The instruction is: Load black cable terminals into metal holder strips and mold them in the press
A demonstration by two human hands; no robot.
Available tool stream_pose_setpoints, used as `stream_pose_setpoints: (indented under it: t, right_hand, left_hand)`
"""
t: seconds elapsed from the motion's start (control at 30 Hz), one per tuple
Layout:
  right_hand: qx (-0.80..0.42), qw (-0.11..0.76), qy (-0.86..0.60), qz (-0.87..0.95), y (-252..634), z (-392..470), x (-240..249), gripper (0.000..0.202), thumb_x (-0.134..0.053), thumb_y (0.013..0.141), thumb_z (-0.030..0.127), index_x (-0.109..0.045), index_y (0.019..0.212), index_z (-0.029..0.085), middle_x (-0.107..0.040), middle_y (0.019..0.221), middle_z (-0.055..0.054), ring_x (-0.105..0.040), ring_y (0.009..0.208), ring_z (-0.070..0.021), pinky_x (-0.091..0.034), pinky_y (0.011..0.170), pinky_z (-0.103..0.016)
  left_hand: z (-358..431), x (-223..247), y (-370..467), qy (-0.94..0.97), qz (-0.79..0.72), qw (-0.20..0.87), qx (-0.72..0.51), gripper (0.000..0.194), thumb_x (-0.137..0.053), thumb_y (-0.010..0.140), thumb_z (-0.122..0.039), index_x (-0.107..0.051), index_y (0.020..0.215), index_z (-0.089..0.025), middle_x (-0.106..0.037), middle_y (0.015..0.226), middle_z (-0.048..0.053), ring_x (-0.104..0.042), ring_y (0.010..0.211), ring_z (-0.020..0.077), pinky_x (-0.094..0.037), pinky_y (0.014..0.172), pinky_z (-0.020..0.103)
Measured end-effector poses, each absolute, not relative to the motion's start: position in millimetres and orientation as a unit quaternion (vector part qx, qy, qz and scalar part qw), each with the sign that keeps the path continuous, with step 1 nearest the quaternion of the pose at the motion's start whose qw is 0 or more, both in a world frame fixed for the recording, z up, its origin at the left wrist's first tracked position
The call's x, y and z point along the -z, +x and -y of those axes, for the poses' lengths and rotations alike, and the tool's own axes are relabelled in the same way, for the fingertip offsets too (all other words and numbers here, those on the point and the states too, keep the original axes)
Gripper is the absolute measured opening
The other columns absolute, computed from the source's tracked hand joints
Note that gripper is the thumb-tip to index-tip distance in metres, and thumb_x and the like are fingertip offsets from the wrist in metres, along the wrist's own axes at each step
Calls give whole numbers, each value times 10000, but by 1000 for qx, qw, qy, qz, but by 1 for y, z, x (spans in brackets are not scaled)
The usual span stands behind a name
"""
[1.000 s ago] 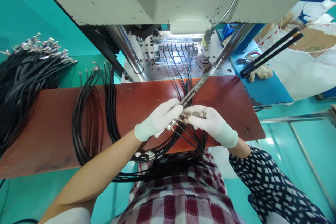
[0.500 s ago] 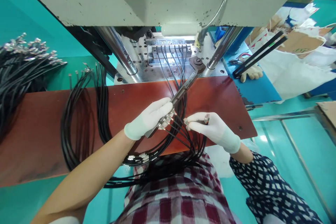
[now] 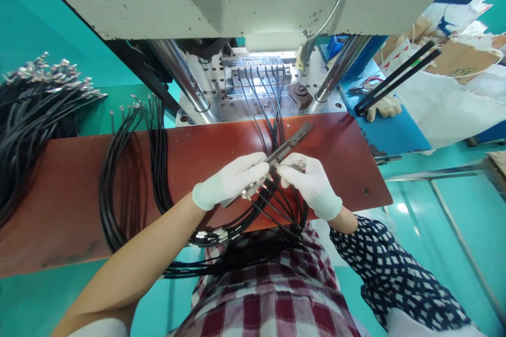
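My left hand [image 3: 233,179], in a white glove, is closed round a long dark metal bar [image 3: 294,139] that slants up to the right over the brown board. Several metal connectors [image 3: 253,188] with black cables sit along the bar's lower side, beside my left fingers. My gloved right hand [image 3: 310,181] pinches a small metal connector at the bar's edge, close to my left fingertips; another metal piece [image 3: 302,164] shows above its fingers. Black cables [image 3: 272,202] hang from the connectors in loops toward my lap.
Behind the board [image 3: 79,195] stands a press with steel columns [image 3: 336,68] and a fixture [image 3: 256,81] holding several cables. Cable bundles [image 3: 158,158] lie on the left. A blue table [image 3: 399,129] at the right bears a glove [image 3: 385,107] and black rods [image 3: 399,79].
My right hand has moved left and up to the bar with its connector. The bar's far end now lies nearer, away from the dark block on the press base. The view has shifted slightly.
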State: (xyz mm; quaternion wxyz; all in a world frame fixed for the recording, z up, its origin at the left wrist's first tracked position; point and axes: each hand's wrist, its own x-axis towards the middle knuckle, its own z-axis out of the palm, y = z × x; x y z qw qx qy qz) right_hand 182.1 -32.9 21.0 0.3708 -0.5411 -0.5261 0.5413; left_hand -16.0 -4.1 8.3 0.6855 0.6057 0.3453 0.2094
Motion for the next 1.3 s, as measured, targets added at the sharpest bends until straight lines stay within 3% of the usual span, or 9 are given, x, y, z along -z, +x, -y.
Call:
stream_pose_setpoints:
  t: [0.17, 0.23, 0.37, 0.43, 0.57, 0.7, 0.83, 1.03, 1.3]
  right_hand:
    - [-511, 379, -540, 551, 181, 33, -19, 174, -575, 837, 233, -553, 673, 180, -596, 592, 30, -539, 574, -104, -432, 618, -246]
    - [-509, 347, -537, 576, 187, 32, -20, 183, -568, 859, 264, -574, 696, 180, -632, 655, 15, -579, 639, -117, -450, 670, -255]
    - [-468, 215, -580, 631, 212, 31, -29, 217, -697, 799, 404, -671, 854, 195, -676, 798, -3, -597, 744, -148, -449, 727, -282]
    - [-483, 200, -583, 622, 225, 33, -32, 289, -740, 757, 446, -664, 878, 194, -648, 782, 2, -566, 716, -141, -442, 694, -278]
    - [-585, 277, -558, 520, 238, 41, -28, 294, -731, 775, 412, -589, 878, 176, -638, 804, -4, -534, 634, -100, -416, 593, -240]
    - [-645, 323, -525, 451, 236, 44, -13, 327, -708, 796, 442, -610, 924, 157, -692, 852, -53, -451, 538, -65, -291, 476, -216]
    - [-642, 351, -523, 437, 221, 44, -11, 329, -660, 829, 476, -643, 849, 148, -651, 719, -14, -336, 481, -51, -223, 453, -227]
    - [-569, 406, -550, 457, 193, 42, -20, 218, -633, 837, 322, -636, 689, 163, -549, 546, 35, -418, 529, -85, -364, 585, -246]
    - [-528, 401, -560, 497, 190, 37, -17, 294, -637, 835, 323, -558, 592, 177, -562, 540, 25, -485, 575, -111, -402, 643, -264]
  left_hand:
    - [8, -9, -13, 756, -401, 474, -205, 353, -442, 984, -474, -417, 788, -181, -428, 675, -49, -389, 605, 89, -351, 580, 234]
    - [9, -9, -12, 771, -406, 446, -204, 347, -443, 985, -460, -422, 783, -179, -439, 682, -48, -389, 620, 92, -347, 602, 240]
    - [9, -8, -14, 691, -390, 575, -199, 365, -435, 979, -510, -467, 831, -178, -453, 674, -51, -437, 570, 82, -377, 538, 220]
    - [7, -8, -15, 656, -376, 623, -202, 376, -443, 973, -525, -488, 848, -174, -468, 669, -48, -452, 539, 78, -386, 503, 214]
    - [5, -9, -15, 631, -347, 662, -209, 397, -465, 967, -523, -492, 805, -162, -491, 645, -37, -463, 517, 75, -397, 484, 211]
    - [3, -10, -15, 619, -352, 668, -216, 401, -483, 957, -528, -512, 810, -157, -508, 653, -23, -461, 521, 77, -386, 469, 209]
    - [2, -7, -17, 613, -345, 679, -212, 373, -493, 959, -512, -539, 869, -152, -516, 669, -19, -462, 530, 78, -388, 468, 202]
    - [2, -4, -18, 583, -326, 719, -193, 375, -503, 955, -510, -507, 835, -155, -493, 647, -32, -434, 501, 66, -362, 435, 183]
    - [4, -7, -16, 642, -341, 662, -181, 367, -446, 973, -519, -480, 861, -172, -479, 656, -42, -440, 526, 82, -370, 479, 205]
